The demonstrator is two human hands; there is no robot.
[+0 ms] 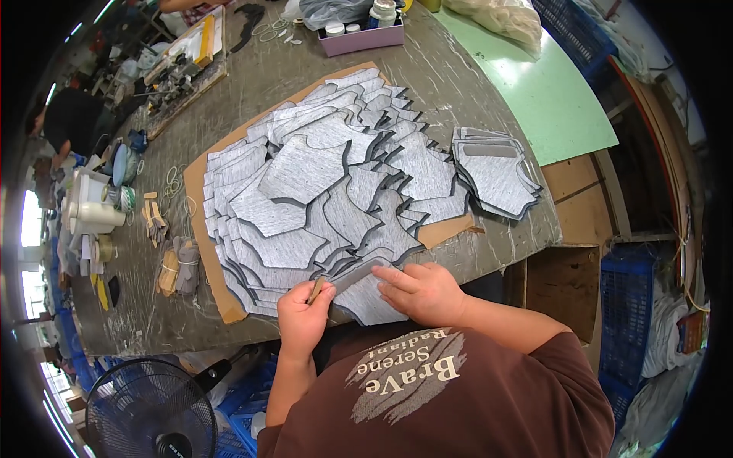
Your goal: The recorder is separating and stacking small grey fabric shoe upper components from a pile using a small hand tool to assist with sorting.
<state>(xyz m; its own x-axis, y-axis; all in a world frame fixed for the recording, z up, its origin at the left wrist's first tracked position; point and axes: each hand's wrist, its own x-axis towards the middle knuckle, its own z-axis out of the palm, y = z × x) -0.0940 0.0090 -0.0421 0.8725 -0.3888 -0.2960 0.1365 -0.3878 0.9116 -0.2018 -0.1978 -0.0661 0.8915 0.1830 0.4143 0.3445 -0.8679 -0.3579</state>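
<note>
At the near edge of the table lies a light grey cut fabric piece (370,299) with a dark underside. Along its upper edge runs a darker grey strip (357,272). My left hand (301,319) is closed on a small brown flat stick (316,289) at the piece's left end. Fingers of my right hand (424,294) are slightly apart and rest on the right end of the strip, gripping nothing that I can see. Just beyond my hands, a large spread of overlapping grey fabric pieces (305,169) covers a cardboard sheet (233,305).
To the right sits a smaller stack of grey pieces (496,172), the top one bearing a dark strip. Bundled straps (177,266) and a white container (95,202) are at left. A purple box (363,40) stands far back. A black fan (151,408) is near left; another person (72,122) is far left.
</note>
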